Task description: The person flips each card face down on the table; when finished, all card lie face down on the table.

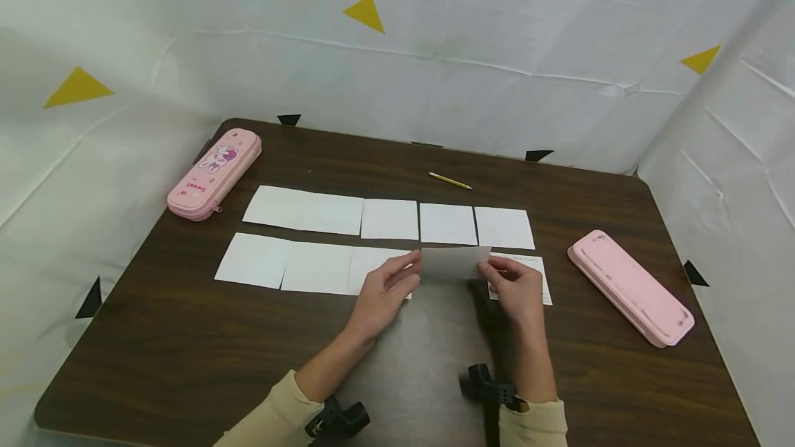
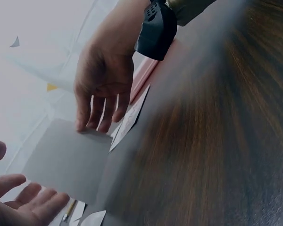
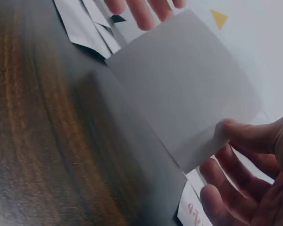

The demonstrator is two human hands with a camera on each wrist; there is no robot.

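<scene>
A blank paper card is held up, tilted, between the two hands over the front row of cards. My right hand pinches its right edge, thumb on the near face, as the right wrist view shows. At the opposite edge are the fingers of my left hand, extended, with the thumb apart from the card in the left wrist view. Under the right hand lies a card with printing, partly covered. Left of the left hand, white cards lie blank side up in a row; that hand partly hides the last one.
Behind runs another row of several blank white cards. A yellow pencil lies beyond it. One pink pencil case with a rabbit picture sits at the table's left edge, another pink case at the right. White sheeting surrounds the table.
</scene>
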